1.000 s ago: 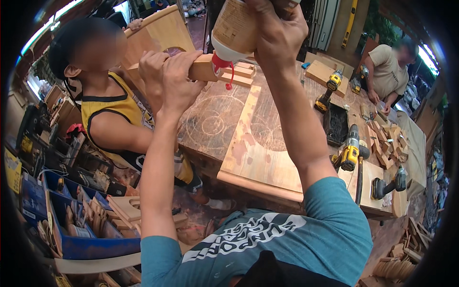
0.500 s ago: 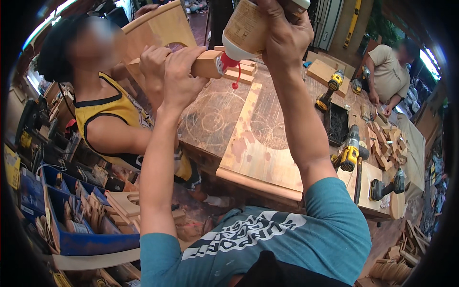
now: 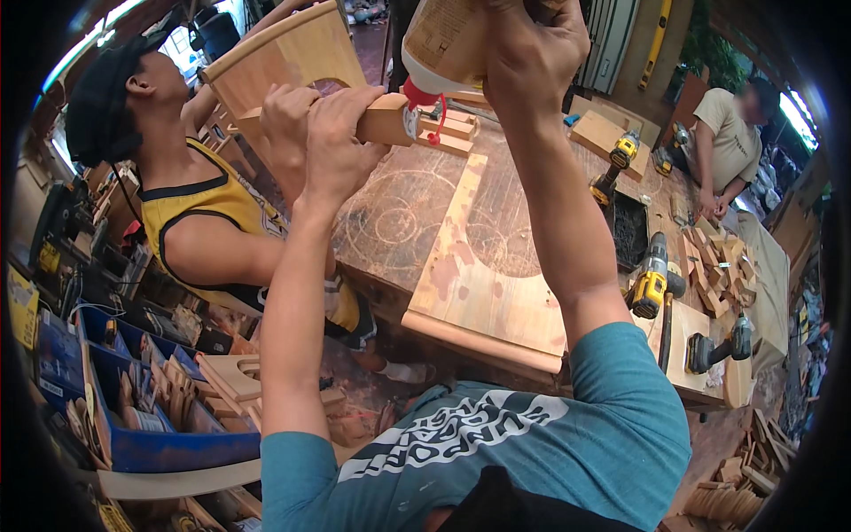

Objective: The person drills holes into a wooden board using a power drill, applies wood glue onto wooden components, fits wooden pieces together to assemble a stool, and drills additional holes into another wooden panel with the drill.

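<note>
My left hand is wrapped round a wooden bar, whose cut end carries white glue. My right hand grips a glue bottle tipped upside down, partly cut off by the top edge. The bottle's red nozzle points down at the glued end, and a small red cap dangles from it by a strap. Just left of mine, a co-worker's hand is closed by the same bar; the co-worker wears a yellow tank top.
A curved wooden panel lies on the workbench. Yellow-black drills, a black tray and wood offcuts sit at right. Blue bins stand lower left. Another person works at the far right.
My right hand and the bottle have shifted slightly, the bottle a little up and left. The co-worker's head has turned away toward the back. My left hand keeps its hold on the bar.
</note>
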Action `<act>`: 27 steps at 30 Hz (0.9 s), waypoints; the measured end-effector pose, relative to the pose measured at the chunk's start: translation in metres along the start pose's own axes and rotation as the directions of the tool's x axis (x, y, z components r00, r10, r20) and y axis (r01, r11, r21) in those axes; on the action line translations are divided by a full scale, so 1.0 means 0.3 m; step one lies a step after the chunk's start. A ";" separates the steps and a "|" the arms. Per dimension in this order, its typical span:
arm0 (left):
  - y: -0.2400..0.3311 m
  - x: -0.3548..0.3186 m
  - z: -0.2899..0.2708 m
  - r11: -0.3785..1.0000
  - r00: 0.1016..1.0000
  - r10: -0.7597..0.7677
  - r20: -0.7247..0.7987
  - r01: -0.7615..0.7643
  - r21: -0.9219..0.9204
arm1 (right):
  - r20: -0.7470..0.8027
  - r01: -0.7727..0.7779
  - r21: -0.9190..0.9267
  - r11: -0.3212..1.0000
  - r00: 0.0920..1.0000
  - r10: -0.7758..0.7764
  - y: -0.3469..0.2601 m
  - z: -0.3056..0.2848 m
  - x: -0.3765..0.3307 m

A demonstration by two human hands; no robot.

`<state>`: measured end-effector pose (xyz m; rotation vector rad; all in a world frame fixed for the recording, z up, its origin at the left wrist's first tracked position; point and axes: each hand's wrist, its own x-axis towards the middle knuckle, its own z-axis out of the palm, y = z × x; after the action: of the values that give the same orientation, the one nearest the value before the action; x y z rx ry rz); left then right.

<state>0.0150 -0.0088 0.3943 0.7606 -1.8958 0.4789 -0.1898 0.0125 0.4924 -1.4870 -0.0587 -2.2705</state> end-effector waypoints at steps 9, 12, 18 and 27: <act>-0.004 0.000 -0.002 0.999 0.999 -0.040 0.004 0.040 -0.019 | -0.048 -0.058 -0.034 0.998 0.997 0.056 -0.002 0.000 -0.003; -0.004 0.003 -0.005 1.000 1.000 -0.028 0.006 0.028 0.008 | -0.039 -0.034 -0.063 0.997 0.999 0.031 0.010 -0.010 -0.003; -0.008 0.003 0.004 1.000 0.999 -0.010 -0.031 0.009 -0.010 | -0.004 -0.001 0.012 1.000 1.000 0.001 0.021 0.010 0.020; -0.026 0.005 -0.007 0.998 0.998 -0.059 -0.024 0.059 0.002 | -0.030 0.017 0.011 1.000 0.999 -0.017 0.062 -0.012 0.020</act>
<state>0.0214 -0.0135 0.3964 0.8075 -1.8454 0.4519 -0.1882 -0.0073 0.4925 -1.4520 -0.0749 -2.3015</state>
